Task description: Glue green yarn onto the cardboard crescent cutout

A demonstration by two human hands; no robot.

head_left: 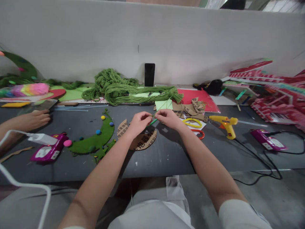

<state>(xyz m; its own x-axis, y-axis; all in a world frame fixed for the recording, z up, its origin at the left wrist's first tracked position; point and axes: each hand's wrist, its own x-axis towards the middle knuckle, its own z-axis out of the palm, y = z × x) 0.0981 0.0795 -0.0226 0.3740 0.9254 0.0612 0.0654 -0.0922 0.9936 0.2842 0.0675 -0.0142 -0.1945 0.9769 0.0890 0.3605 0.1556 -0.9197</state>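
While a thin strand of green yarn (154, 115) sits between my two hands, just above the far edge of a printed cardboard cutout (144, 140), my left hand (142, 120) and right hand (168, 117) are nearly together, each pinched narrow on it. To the cutout's left lies a green felt crescent (102, 137) with pompoms (98, 132) along it, and well to the right rests a yellow glue gun (224, 122). Beyond, loose green skeins (119, 92) spread before an upright phone (149, 74), and another person's hand (39, 120) is at far left.
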